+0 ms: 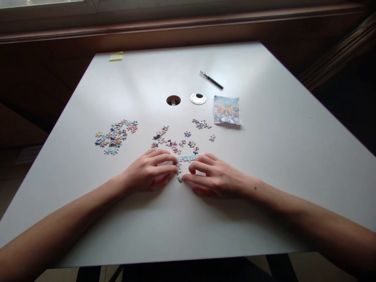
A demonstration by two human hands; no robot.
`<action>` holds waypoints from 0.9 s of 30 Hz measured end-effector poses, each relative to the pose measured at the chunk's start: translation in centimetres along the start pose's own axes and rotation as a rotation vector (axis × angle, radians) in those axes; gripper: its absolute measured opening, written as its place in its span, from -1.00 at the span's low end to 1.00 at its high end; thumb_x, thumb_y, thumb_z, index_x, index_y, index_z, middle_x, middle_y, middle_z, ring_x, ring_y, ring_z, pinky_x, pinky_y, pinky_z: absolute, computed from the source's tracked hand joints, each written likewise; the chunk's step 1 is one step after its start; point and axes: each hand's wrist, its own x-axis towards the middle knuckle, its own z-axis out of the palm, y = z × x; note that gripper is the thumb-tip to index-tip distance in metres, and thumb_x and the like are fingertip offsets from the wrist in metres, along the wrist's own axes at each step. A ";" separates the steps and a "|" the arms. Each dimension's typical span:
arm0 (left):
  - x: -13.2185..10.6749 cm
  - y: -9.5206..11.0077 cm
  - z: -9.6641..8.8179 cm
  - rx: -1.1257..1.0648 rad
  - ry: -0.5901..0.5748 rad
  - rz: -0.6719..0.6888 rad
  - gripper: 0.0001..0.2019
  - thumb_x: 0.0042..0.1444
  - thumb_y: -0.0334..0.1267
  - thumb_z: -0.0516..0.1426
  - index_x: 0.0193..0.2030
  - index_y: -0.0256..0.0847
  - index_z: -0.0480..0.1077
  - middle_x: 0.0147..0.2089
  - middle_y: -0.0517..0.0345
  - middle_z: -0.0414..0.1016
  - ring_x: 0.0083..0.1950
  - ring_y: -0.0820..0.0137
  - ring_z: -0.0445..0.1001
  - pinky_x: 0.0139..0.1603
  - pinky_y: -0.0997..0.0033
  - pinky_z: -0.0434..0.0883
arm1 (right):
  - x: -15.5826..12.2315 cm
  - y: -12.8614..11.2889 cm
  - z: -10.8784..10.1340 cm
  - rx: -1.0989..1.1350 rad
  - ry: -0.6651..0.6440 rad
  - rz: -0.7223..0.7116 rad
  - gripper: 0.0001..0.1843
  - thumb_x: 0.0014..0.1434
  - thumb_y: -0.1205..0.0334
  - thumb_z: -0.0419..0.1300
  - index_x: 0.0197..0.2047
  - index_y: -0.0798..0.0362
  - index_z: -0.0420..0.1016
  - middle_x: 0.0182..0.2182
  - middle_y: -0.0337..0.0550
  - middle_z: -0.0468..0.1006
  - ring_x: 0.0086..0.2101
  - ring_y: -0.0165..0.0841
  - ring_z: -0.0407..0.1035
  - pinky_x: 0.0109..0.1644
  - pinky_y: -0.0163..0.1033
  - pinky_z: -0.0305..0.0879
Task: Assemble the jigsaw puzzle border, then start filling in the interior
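Both my hands rest on a white table [264, 188] near its front edge. My left hand [148, 171] has its fingers curled, the tips pinched against a joined strip of jigsaw pieces [188, 158]. My right hand [214, 176] is curled too, its fingertips pressing a small jigsaw piece [179, 179] at the lower end of that strip. The two hands almost touch. Loose pieces [173, 141] lie scattered just beyond the strip.
A larger heap of pieces [116, 136] lies to the left, a small cluster [201, 124] to the right. A printed picture sheet [227, 110], a black pen [211, 80], a metal cap [197, 98], a cable hole [173, 100] and yellow sticky notes [116, 56] lie farther back.
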 end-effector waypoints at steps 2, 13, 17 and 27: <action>0.0 0.0 0.0 -0.002 -0.002 0.006 -0.72 0.19 -0.39 0.19 0.04 -0.08 0.45 0.09 0.04 0.55 0.11 0.25 0.47 0.13 0.19 0.44 | 0.0 0.0 0.1 -0.008 0.004 0.002 -0.74 0.38 0.24 0.12 0.10 0.06 0.44 -0.23 -0.10 0.48 -0.22 -0.33 0.26 -0.10 -0.17 0.19; 0.0 0.0 0.0 0.011 -0.026 0.017 -0.71 0.19 -0.38 0.19 0.05 -0.09 0.45 0.11 0.04 0.54 0.11 0.26 0.46 0.13 0.19 0.44 | 0.1 0.1 0.2 0.014 0.076 0.022 -0.77 0.35 0.26 0.15 0.05 0.04 0.45 -0.24 -0.11 0.48 -0.24 -0.33 0.24 -0.12 -0.17 0.17; 0.1 0.0 -0.1 0.012 -0.023 0.011 -0.72 0.20 -0.38 0.18 0.04 -0.09 0.45 0.10 0.04 0.54 0.11 0.25 0.45 0.13 0.18 0.43 | 0.3 0.0 0.0 0.023 0.036 0.025 -0.81 0.35 0.27 0.14 0.01 0.02 0.47 -0.25 -0.12 0.46 -0.25 -0.34 0.22 -0.11 -0.18 0.16; 0.0 0.0 -0.1 0.010 -0.027 0.009 -0.74 0.20 -0.36 0.19 0.03 -0.07 0.46 0.09 0.05 0.55 0.09 0.26 0.47 0.13 0.18 0.44 | 0.1 0.1 0.1 0.015 0.039 0.004 -0.76 0.33 0.24 0.17 0.06 0.02 0.45 -0.23 -0.12 0.44 -0.23 -0.34 0.22 -0.11 -0.17 0.16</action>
